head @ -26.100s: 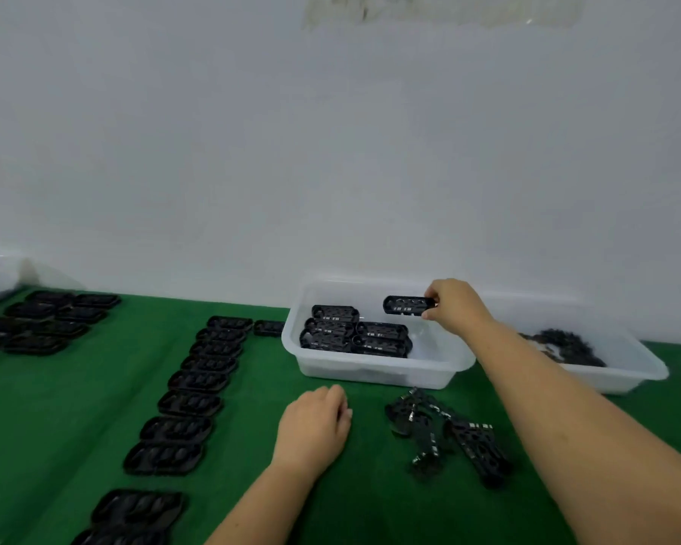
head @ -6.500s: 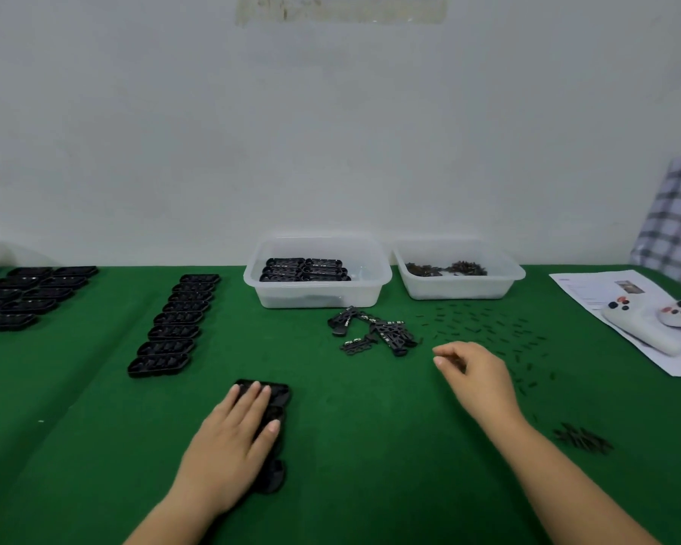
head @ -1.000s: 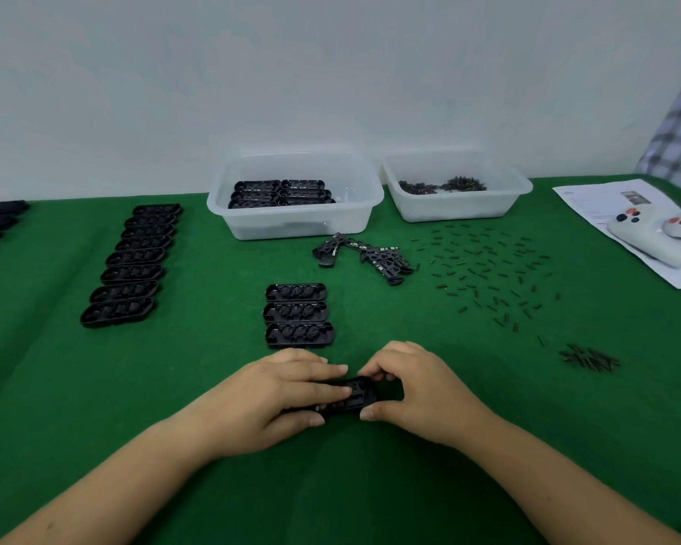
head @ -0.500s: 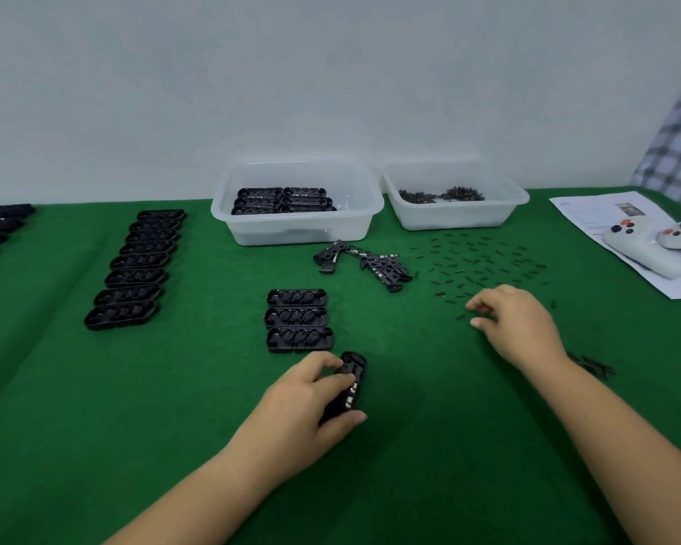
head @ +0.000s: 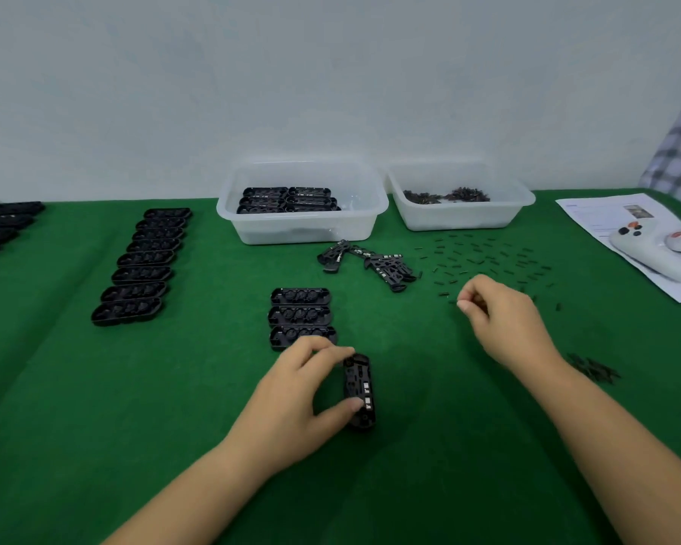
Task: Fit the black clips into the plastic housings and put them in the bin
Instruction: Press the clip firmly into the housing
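My left hand (head: 295, 403) grips a black plastic housing (head: 359, 391) that lies lengthwise on the green cloth, index finger at its far end and thumb at its near side. My right hand (head: 504, 320) hovers at the near edge of the scattered small black clips (head: 484, 261), fingers curled with thumb and fingertips pinched together; whether a clip sits between them I cannot tell. Three more housings (head: 300, 317) lie in a short column just beyond my left hand. The clear bin (head: 303, 230) at the back holds several finished housings.
A second clear bin (head: 462, 218) with dark small parts stands right of the first. Loose black frames (head: 370, 263) lie in front of the bins. A long column of housings (head: 144, 265) runs at left. A paper with white controllers (head: 657, 249) lies far right; a clip heap (head: 592, 367) sits by my right forearm.
My right hand left the housing and reached right and forward to the scattered clips, where its fingers pinched together. My left hand turned the housing lengthwise and keeps hold of it.
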